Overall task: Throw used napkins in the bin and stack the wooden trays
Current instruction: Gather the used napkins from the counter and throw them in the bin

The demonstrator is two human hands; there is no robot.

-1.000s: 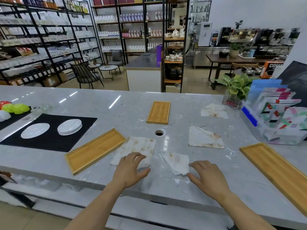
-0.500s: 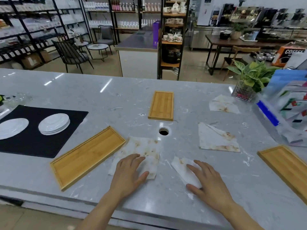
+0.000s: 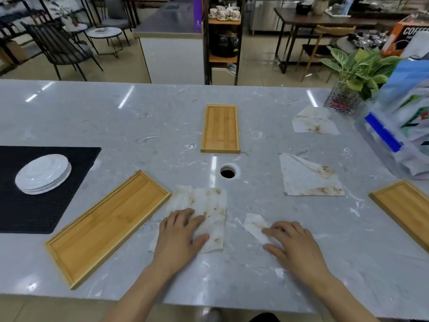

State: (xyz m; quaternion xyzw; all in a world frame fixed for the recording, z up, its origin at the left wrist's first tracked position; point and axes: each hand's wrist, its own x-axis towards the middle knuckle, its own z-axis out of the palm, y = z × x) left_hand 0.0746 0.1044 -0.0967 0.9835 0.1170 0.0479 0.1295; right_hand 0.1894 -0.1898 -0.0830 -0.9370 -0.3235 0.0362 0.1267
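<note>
My left hand (image 3: pixel 180 235) lies flat on a large stained napkin (image 3: pixel 209 205) near the counter's front edge. My right hand (image 3: pixel 292 247) rests with spread fingers on a small crumpled napkin (image 3: pixel 254 225). Two more stained napkins lie farther right, one in the middle (image 3: pixel 306 180) and one at the back (image 3: pixel 313 123). Three wooden trays sit apart: a long tray (image 3: pixel 106 226) left of my left hand, a short tray (image 3: pixel 220 129) at the centre back, and a third tray (image 3: pixel 404 208) at the right edge. A round hole (image 3: pixel 228 172) opens in the counter between the trays.
A stack of white plates (image 3: pixel 44 174) stands on a black mat (image 3: pixel 34 210) at the left. A potted plant (image 3: pixel 355 73) and a clear box of colourful packets (image 3: pixel 399 135) stand at the right. Chairs, tables and shelves lie beyond the grey marble counter (image 3: pixel 139 126).
The view has tilted down and closer to the counter. Both hands slid forward; the left now lies further onto the large napkin and the right has come onto the small napkin.
</note>
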